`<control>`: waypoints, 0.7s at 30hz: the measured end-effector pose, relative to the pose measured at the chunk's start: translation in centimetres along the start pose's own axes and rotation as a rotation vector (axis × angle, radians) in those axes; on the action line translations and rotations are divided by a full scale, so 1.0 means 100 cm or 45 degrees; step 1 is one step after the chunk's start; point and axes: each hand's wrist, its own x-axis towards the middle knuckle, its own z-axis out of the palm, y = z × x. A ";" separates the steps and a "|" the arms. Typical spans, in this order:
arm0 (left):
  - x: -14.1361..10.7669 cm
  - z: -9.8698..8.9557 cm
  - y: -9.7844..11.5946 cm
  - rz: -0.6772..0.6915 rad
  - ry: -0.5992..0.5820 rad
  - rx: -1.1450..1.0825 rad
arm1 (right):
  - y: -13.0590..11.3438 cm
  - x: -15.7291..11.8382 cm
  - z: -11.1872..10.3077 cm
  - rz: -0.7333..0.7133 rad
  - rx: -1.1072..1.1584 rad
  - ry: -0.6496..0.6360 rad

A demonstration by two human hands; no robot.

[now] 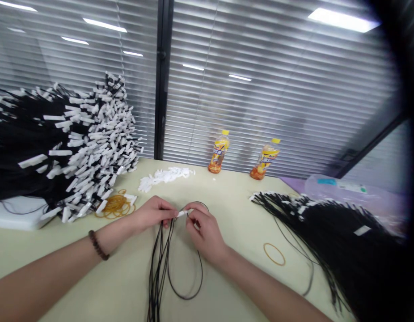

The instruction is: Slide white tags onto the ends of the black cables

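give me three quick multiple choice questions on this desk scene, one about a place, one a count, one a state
1. Where does the single rubber band lie?
A. right of the right hand
B. under a bottle
C. on the white tags

2. How many drink bottles stand by the blinds?
A. one
B. two
C. four

3. How do the hands stand?
A. flat on the desk
B. both pinching a small white tag on black cords
C. holding a bottle

Answers:
1. A, it lies on bare desk beside the right hand.
2. B, one bottle and a second bottle.
3. B, left hand and right meet at the white tag.
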 end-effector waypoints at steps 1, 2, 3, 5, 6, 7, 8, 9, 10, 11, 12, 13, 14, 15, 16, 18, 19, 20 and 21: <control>0.000 0.000 -0.001 0.001 0.007 -0.008 | 0.000 0.000 0.000 0.010 0.007 0.006; 0.001 0.000 -0.001 0.003 0.015 -0.016 | 0.000 0.000 0.001 0.022 0.010 0.014; 0.001 0.000 -0.002 0.004 0.026 -0.025 | 0.001 0.000 0.001 0.036 0.006 0.023; 0.002 0.000 -0.004 0.000 0.057 -0.038 | 0.001 -0.001 0.002 0.071 -0.017 0.046; 0.003 0.000 -0.005 -0.007 0.073 -0.043 | 0.002 -0.001 0.002 0.089 -0.030 0.062; 0.004 0.000 -0.005 -0.014 0.088 -0.049 | 0.002 -0.001 0.002 0.106 -0.041 0.078; 0.004 0.000 -0.006 -0.020 0.103 -0.060 | 0.003 -0.001 0.002 0.121 -0.051 0.091; 0.005 0.001 -0.007 -0.028 0.112 -0.076 | 0.003 -0.001 0.002 0.135 -0.058 0.099; 0.005 0.001 -0.007 -0.037 0.118 -0.095 | 0.003 0.000 0.002 0.146 -0.063 0.104; 0.006 0.001 -0.008 -0.044 0.124 -0.115 | 0.003 0.000 0.002 0.153 -0.065 0.108; 0.006 0.001 -0.008 -0.051 0.129 -0.132 | 0.003 0.000 0.002 0.156 -0.066 0.110; 0.006 0.002 -0.008 -0.057 0.134 -0.144 | 0.003 0.000 0.002 0.155 -0.064 0.112; 0.005 0.002 -0.008 -0.057 0.141 -0.151 | 0.002 0.000 0.002 0.151 -0.061 0.116; 0.005 0.002 -0.008 -0.053 0.145 -0.152 | 0.002 0.000 0.001 0.147 -0.062 0.120; 0.005 0.002 -0.008 -0.045 0.151 -0.153 | 0.001 0.000 0.001 0.143 -0.066 0.124; 0.005 0.002 -0.008 -0.040 0.162 -0.173 | 0.000 0.000 0.001 0.140 -0.083 0.131; 0.004 0.002 -0.007 -0.043 0.171 -0.191 | -0.001 0.000 0.001 0.140 -0.091 0.129; 0.004 0.002 -0.007 -0.048 0.180 -0.214 | -0.001 0.000 0.000 0.141 -0.097 0.125; 0.004 0.002 -0.007 -0.056 0.188 -0.238 | -0.001 0.000 0.000 0.144 -0.101 0.117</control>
